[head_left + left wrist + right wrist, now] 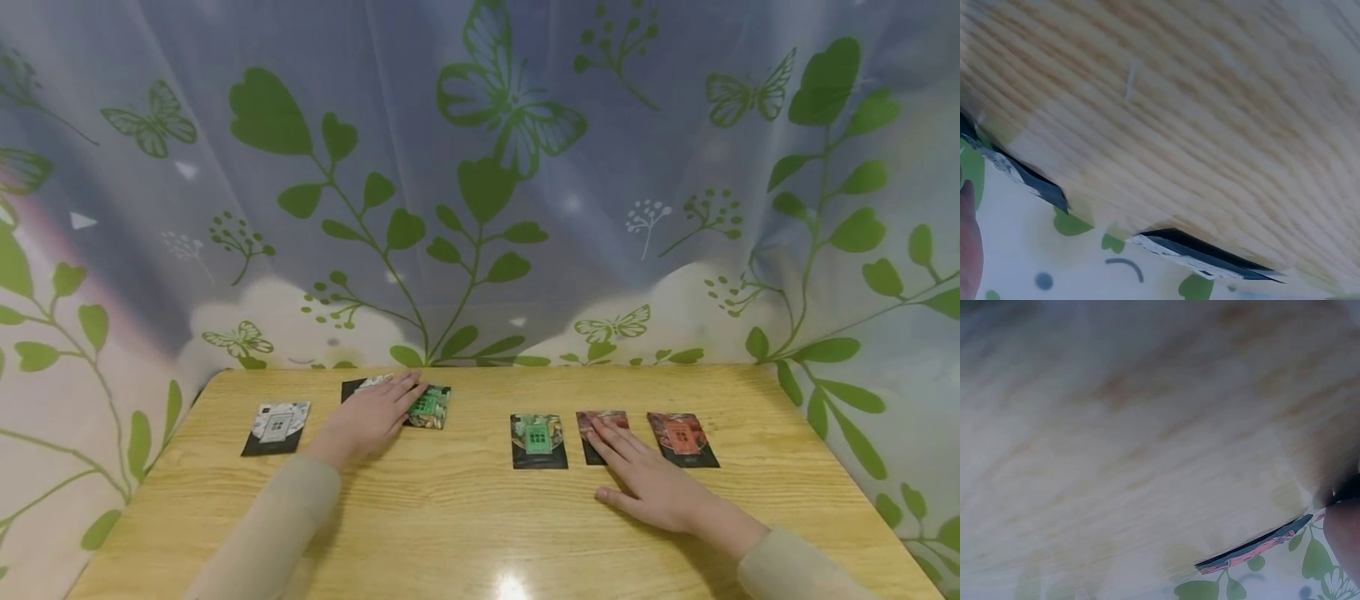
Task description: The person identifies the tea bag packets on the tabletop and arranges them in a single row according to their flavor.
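Back left on the table, my left hand (371,419) rests with extended fingers over a black-and-white packet (352,388) and a green-and-black packet (437,408), hiding part of both. Another white-and-black packet (277,427) lies to its left. My right hand (651,485) lies with straight fingers on a red-and-black packet (592,454), the thumb spread onto the wood. On either side of that packet are a green packet (538,442) and a second red packet (684,440). The right wrist view catches a red-edged packet (1254,551) near a fingertip.
The packets lie flat on a light wooden table (465,508). Behind it hangs a curtain (420,167) with green leaves and butterflies, reaching the table's back edge. Light glares off the front middle of the table.
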Action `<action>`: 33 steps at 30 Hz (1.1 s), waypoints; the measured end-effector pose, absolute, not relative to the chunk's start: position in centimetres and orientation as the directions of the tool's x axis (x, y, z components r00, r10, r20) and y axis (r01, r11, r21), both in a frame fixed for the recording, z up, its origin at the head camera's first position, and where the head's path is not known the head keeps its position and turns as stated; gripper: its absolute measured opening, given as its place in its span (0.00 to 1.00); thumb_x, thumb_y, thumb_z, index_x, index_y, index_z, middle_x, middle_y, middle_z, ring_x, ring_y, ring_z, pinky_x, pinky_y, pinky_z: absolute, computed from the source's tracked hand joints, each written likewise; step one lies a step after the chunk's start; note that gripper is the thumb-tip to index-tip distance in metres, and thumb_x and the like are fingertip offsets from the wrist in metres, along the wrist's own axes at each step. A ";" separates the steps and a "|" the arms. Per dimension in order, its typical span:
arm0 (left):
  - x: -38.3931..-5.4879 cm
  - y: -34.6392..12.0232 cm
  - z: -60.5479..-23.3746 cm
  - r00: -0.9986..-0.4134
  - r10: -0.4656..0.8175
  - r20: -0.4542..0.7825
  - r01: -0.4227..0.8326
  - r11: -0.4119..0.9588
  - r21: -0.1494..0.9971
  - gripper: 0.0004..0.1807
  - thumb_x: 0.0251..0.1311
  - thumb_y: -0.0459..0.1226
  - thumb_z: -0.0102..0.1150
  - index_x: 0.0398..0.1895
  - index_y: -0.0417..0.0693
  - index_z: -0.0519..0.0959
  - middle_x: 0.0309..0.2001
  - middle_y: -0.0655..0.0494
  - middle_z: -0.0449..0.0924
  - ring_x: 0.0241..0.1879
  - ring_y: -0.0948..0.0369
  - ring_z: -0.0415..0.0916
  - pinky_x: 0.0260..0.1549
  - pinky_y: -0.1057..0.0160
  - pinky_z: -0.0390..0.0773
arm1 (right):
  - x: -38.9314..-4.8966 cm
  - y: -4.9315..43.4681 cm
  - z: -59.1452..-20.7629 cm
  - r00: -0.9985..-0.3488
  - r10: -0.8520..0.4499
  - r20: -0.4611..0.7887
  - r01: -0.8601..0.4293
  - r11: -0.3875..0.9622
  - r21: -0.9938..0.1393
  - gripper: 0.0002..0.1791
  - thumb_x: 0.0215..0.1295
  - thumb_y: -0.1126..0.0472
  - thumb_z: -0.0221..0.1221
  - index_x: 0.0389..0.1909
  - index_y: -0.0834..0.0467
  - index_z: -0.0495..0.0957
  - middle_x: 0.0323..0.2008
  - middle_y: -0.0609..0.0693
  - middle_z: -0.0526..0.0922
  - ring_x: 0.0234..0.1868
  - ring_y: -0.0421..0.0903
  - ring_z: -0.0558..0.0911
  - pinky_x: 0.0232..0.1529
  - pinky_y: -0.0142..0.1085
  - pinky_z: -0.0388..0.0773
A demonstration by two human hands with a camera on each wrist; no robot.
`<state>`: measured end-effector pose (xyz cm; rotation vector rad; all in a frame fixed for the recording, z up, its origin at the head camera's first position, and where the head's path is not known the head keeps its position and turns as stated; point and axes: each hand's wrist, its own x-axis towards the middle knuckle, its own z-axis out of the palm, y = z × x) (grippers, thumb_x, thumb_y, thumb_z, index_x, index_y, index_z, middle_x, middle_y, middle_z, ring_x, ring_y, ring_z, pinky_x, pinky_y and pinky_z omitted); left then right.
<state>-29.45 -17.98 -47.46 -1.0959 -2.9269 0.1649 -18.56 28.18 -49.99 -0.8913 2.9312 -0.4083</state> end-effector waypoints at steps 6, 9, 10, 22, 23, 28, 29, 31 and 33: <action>-29.5 -17.8 -47.8 -0.759 0.649 -0.050 0.650 0.751 -0.118 0.34 0.83 0.43 0.46 0.86 0.45 0.55 0.86 0.44 0.53 0.85 0.47 0.54 0.83 0.46 0.59 | -18.5 28.0 -49.8 -0.835 -0.550 0.025 -0.535 0.799 -0.275 0.44 0.81 0.39 0.53 0.85 0.60 0.54 0.85 0.62 0.52 0.85 0.66 0.54 0.79 0.65 0.63; -29.4 -17.6 -47.8 -0.755 0.653 -0.057 0.655 0.747 -0.116 0.34 0.83 0.43 0.46 0.86 0.45 0.54 0.86 0.43 0.53 0.85 0.47 0.53 0.84 0.46 0.58 | -18.4 28.0 -49.7 -0.836 -0.549 0.027 -0.534 0.800 -0.273 0.44 0.81 0.39 0.53 0.85 0.60 0.54 0.85 0.62 0.52 0.84 0.66 0.55 0.78 0.65 0.63; -29.4 -17.5 -47.8 -0.751 0.658 -0.055 0.660 0.743 -0.113 0.34 0.83 0.43 0.46 0.86 0.44 0.54 0.86 0.43 0.53 0.85 0.47 0.53 0.84 0.46 0.58 | -18.4 28.0 -49.7 -0.835 -0.549 0.029 -0.535 0.799 -0.273 0.44 0.81 0.39 0.54 0.85 0.60 0.54 0.85 0.62 0.53 0.84 0.66 0.55 0.78 0.65 0.63; -28.8 -16.5 -48.5 -0.733 0.673 -0.098 0.678 0.735 -0.026 0.33 0.84 0.44 0.42 0.85 0.41 0.56 0.85 0.43 0.53 0.85 0.46 0.53 0.84 0.46 0.58 | -18.4 28.0 -49.6 -0.827 -0.560 0.048 -0.554 0.797 -0.240 0.43 0.81 0.40 0.54 0.84 0.62 0.56 0.85 0.63 0.54 0.83 0.66 0.58 0.78 0.63 0.66; -28.8 -16.4 -48.6 -0.739 0.666 -0.096 0.670 0.742 -0.012 0.33 0.84 0.44 0.42 0.85 0.41 0.57 0.85 0.43 0.54 0.85 0.46 0.54 0.84 0.46 0.58 | -18.4 28.0 -49.7 -0.826 -0.561 0.049 -0.556 0.797 -0.236 0.43 0.81 0.40 0.54 0.84 0.62 0.56 0.85 0.63 0.54 0.83 0.67 0.58 0.78 0.63 0.66; -28.2 -15.4 -48.7 -0.759 0.646 -0.077 0.646 0.763 0.023 0.32 0.83 0.44 0.44 0.84 0.39 0.58 0.84 0.41 0.56 0.84 0.45 0.56 0.83 0.46 0.60 | -18.3 28.0 -49.7 -0.826 -0.560 0.065 -0.558 0.796 -0.233 0.43 0.81 0.40 0.54 0.84 0.62 0.57 0.84 0.63 0.56 0.83 0.67 0.59 0.77 0.64 0.67; -28.0 -15.1 -48.7 -0.763 0.642 -0.077 0.642 0.766 0.021 0.32 0.83 0.44 0.44 0.84 0.39 0.59 0.84 0.41 0.57 0.84 0.46 0.56 0.83 0.47 0.60 | -18.3 28.1 -49.7 -0.827 -0.558 0.066 -0.557 0.797 -0.234 0.43 0.81 0.40 0.55 0.84 0.62 0.57 0.84 0.63 0.56 0.83 0.67 0.59 0.77 0.64 0.66; -27.5 -14.5 -48.7 -0.774 0.628 -0.075 0.629 0.777 0.014 0.33 0.84 0.45 0.44 0.83 0.39 0.59 0.84 0.42 0.57 0.84 0.46 0.56 0.83 0.47 0.61 | -18.3 28.1 -49.7 -0.829 -0.556 0.067 -0.555 0.799 -0.234 0.43 0.81 0.40 0.54 0.84 0.61 0.57 0.84 0.63 0.56 0.83 0.67 0.59 0.77 0.64 0.66; -26.9 -13.9 -48.8 -0.791 0.607 -0.075 0.609 0.793 0.000 0.33 0.84 0.46 0.44 0.83 0.39 0.59 0.84 0.42 0.57 0.84 0.47 0.57 0.83 0.47 0.61 | -18.3 28.1 -49.7 -0.829 -0.556 0.066 -0.555 0.800 -0.231 0.43 0.81 0.40 0.54 0.84 0.61 0.56 0.84 0.63 0.56 0.83 0.67 0.58 0.77 0.64 0.66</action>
